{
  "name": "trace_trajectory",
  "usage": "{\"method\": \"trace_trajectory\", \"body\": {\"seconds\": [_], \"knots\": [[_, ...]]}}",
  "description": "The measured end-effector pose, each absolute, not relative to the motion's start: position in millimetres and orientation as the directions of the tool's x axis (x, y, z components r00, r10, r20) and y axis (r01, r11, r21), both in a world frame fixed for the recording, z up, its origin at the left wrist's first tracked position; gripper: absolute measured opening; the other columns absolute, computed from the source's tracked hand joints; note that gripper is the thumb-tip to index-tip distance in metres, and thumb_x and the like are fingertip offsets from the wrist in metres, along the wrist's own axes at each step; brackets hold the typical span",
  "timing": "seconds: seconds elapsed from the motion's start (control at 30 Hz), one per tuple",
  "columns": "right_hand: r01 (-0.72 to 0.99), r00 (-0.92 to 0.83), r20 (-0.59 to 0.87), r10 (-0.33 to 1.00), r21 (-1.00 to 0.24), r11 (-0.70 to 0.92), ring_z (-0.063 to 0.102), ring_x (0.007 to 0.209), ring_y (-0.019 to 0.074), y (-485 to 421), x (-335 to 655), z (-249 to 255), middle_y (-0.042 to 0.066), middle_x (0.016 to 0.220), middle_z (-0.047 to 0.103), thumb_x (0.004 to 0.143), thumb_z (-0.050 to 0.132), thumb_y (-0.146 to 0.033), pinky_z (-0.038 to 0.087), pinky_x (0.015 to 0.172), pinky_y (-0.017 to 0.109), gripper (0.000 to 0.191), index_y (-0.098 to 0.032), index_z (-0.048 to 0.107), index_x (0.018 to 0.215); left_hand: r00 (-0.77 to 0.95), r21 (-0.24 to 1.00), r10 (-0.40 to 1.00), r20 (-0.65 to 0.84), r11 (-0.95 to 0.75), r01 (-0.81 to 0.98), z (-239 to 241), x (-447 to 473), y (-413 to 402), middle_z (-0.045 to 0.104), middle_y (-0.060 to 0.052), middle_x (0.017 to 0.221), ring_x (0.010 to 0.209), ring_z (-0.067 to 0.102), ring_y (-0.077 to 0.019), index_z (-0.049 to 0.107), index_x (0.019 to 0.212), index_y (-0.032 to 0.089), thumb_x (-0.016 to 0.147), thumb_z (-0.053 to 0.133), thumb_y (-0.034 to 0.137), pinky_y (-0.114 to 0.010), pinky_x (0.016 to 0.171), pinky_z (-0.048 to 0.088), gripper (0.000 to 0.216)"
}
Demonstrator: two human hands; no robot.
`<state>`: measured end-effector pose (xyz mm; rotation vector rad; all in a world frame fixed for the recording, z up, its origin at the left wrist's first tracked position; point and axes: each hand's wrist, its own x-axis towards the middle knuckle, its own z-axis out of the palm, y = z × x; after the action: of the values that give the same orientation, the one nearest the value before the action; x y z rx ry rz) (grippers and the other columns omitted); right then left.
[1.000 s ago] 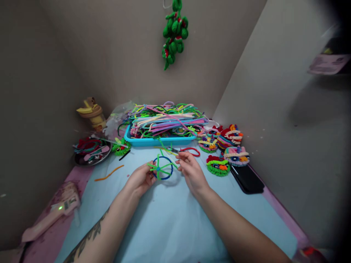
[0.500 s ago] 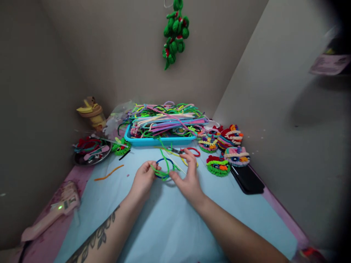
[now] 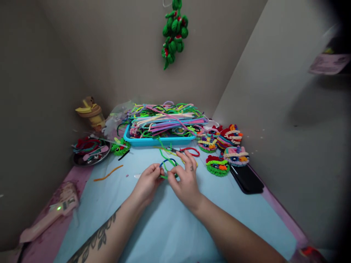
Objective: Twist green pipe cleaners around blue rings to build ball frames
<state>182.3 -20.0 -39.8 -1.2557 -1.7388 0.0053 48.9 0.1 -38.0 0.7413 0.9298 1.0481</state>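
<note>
Between my hands is a ring of blue pipe cleaner point(image 3: 168, 160) with green pipe cleaner point(image 3: 163, 177) wound along its lower part. My left hand point(image 3: 149, 180) is closed, pinching the ring's left side between thumb and fingertips. On the other side my right hand point(image 3: 185, 179) pinches the green strand with thumb and forefinger, its other fingers raised above. The fingers hide much of the ring's lower right. Just beyond my right hand lie red-handled scissors point(image 3: 193, 151), partly covered by the fingers, and loose green and yellow strands.
A blue tray point(image 3: 161, 141) heaped with pipe cleaners stands at the back. Several finished animal heads point(image 3: 218, 166) and a black phone point(image 3: 246, 179) lie on the right. At left are a metal bowl point(image 3: 102, 157), an orange strand point(image 3: 108, 172) and a pink glue gun point(image 3: 52, 215).
My right hand has moved in and shifted from spread fingers to a pinch on the green strand. The ring has tilted, and both hands are closer together.
</note>
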Motion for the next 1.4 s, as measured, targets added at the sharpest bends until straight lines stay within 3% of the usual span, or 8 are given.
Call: {"method": "trace_trajectory", "body": {"seconds": [0.13, 0.37, 0.7, 0.9, 1.03, 1.4], "knots": [[0.728, -0.037, 0.682, 0.731, -0.482, 0.487, 0.025, 0.131, 0.0309, -20, 182, -39, 0.008, 0.129, 0.044, 0.077, 0.056, -0.014, 0.030, 0.103, 0.052, 0.010, -0.019, 0.058, 0.070, 0.255, 0.785, 0.915, -0.311, 0.399, -0.473, -36, 48, -1, 0.048, 0.002, 0.064, 0.063, 0.046, -0.0095, 0.055, 0.068, 0.015, 0.074, 0.064, 0.032, -0.021, 0.061, 0.040, 0.020], [0.724, -0.056, 0.692, 0.720, -0.469, 0.507, 0.027, 0.130, 0.0309, -21, 181, -39, 0.008, 0.126, 0.046, 0.076, 0.056, -0.013, 0.032, 0.102, 0.051, 0.010, -0.019, 0.059, 0.070, 0.226, 0.767, 0.905, -0.360, 0.425, -0.481, -32, 46, 0, 0.046, 0.004, 0.060, 0.057, 0.045, -0.0078, 0.055, 0.067, 0.015, 0.069, 0.069, 0.030, -0.020, 0.058, 0.040, 0.020], [0.720, -0.100, 0.691, 0.715, -0.446, 0.532, 0.029, 0.129, 0.0289, -20, 181, -41, 0.007, 0.127, 0.046, 0.077, 0.056, -0.014, 0.031, 0.103, 0.049, 0.009, -0.019, 0.059, 0.070, 0.196, 0.777, 0.890, -0.411, 0.455, -0.436, -32, 43, 1, 0.055, 0.002, 0.071, 0.065, 0.052, -0.0096, 0.061, 0.074, 0.015, 0.061, 0.075, 0.027, -0.021, 0.061, 0.041, 0.023], [0.685, -0.131, 0.682, 0.720, -0.462, 0.563, 0.032, 0.128, 0.0284, -20, 184, -39, 0.008, 0.125, 0.047, 0.077, 0.056, -0.019, 0.031, 0.103, 0.049, 0.006, -0.021, 0.062, 0.080, 0.173, 0.882, 0.925, -0.338, 0.376, -0.286, -27, 41, 2, 0.053, 0.003, 0.062, 0.057, 0.046, -0.0085, 0.062, 0.069, 0.014, 0.066, 0.071, 0.032, -0.019, 0.055, 0.034, 0.020], [0.687, -0.149, 0.678, 0.720, -0.452, 0.569, 0.030, 0.128, 0.0294, -19, 189, -38, 0.006, 0.129, 0.044, 0.078, 0.054, -0.019, 0.031, 0.103, 0.051, 0.025, -0.026, 0.063, 0.100, 0.196, 0.964, 0.959, -0.205, 0.233, -0.128, -26, 40, 2, 0.057, 0.000, 0.061, 0.059, 0.047, -0.0111, 0.064, 0.065, 0.013, 0.068, 0.068, 0.033, -0.021, 0.058, 0.035, 0.020], [0.707, -0.152, 0.654, 0.741, -0.452, 0.544, 0.024, 0.131, 0.0300, -16, 193, -35, 0.005, 0.130, 0.045, 0.077, 0.054, -0.014, 0.028, 0.104, 0.051, 0.020, -0.024, 0.068, 0.086, 0.206, 0.969, 0.979, 0.005, -0.056, 0.241, -27, 41, -2, 0.061, -0.003, 0.066, 0.066, 0.052, -0.0161, 0.068, 0.066, 0.017, 0.072, 0.061, 0.029, -0.026, 0.065, 0.038, 0.015]]}}
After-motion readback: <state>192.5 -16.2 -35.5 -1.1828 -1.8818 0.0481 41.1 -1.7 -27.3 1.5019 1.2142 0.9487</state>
